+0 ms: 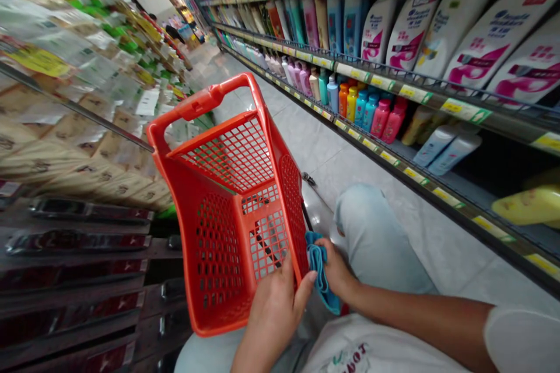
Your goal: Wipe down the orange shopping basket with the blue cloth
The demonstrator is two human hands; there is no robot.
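Fingers of the left hand point(269, 303) are clamped over the near rim of the shopping basket point(219, 245), and those of the right hand point(336, 271) are closed on a folded blue cloth point(322, 280) against its outer side. Glossy orange-red plastic, the basket leans left of centre, its walls pierced with rounded holes and squared latticework.

1. Basket point(216, 256): fwd + L of L hand point(271, 303), which grips its rim.
2. Cloth point(321, 274): in R hand point(336, 271), just R of that grip, by basket's outer side.
3. R knee point(361, 215): fwd + R of both.
4. Shelving point(437, 192) w/ bottles point(361, 108): farther R, across floor point(291, 128).
5. Stacked packs point(65, 151): far L.
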